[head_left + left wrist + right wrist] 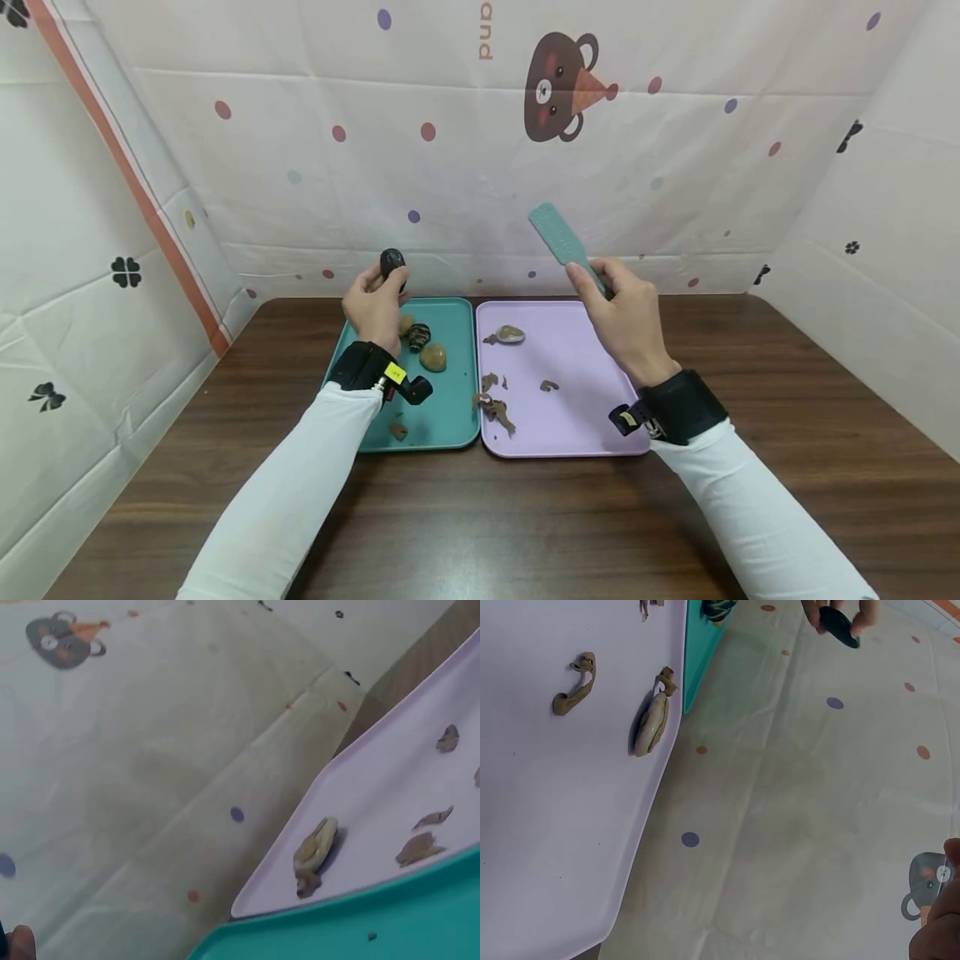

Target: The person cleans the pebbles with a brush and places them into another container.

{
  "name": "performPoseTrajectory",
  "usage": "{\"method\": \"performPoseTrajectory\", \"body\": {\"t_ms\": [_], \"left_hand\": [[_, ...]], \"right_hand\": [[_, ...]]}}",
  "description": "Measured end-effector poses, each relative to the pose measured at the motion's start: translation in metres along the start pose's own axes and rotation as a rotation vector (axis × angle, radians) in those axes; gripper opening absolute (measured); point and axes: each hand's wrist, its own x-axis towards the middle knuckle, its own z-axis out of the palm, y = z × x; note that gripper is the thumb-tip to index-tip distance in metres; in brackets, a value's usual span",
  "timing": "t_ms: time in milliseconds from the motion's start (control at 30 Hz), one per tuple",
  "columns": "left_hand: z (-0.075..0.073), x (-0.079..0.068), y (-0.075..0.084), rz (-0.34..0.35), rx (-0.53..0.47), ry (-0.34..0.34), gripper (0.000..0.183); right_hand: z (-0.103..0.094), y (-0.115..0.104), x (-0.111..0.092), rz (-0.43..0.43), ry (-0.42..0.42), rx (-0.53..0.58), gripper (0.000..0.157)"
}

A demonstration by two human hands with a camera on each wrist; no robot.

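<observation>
My left hand [375, 312] pinches a smooth black stone [391, 262] above the back of the teal tray [457, 425]. From the right wrist view, the same black stone [840, 627] shows between the fingertips. My right hand [628, 321] grips a flat teal tool with a long blade [557, 232], raised over the purple tray [577, 433]. The blade points up and left, apart from the stone. Only a fingertip [21, 943] of the left hand enters the left wrist view.
A striped dark stone [419, 337] and a tan stone [432, 357] lie in the teal tray, with a brown scrap [398, 430] near its front. A pale stone [511, 334] and several brown scraps [495, 410] lie on the purple tray. A patterned sheet [465, 183] hangs behind the wooden table [450, 525].
</observation>
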Motion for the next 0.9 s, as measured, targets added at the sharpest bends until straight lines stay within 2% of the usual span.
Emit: {"method": "performPoseTrajectory", "body": {"t_ms": [367, 567, 900], "left_hand": [[-0.018, 0.013, -0.014, -0.066, 0.046, 0.114, 0.055], [-0.027, 0.016, -0.021, -0.118, 0.076, 0.150, 0.056], [-0.033, 0.016, -0.031, -0.190, 0.117, 0.161, 0.056]], "right_hand": [[0.000, 0.009, 0.001, 0.060, 0.013, -0.011, 0.029], [-0.003, 0.015, 0.001, 0.132, 0.001, -0.009, 0.037], [-0.003, 0.028, 0.001, 0.173, -0.009, -0.053, 0.041]]}}
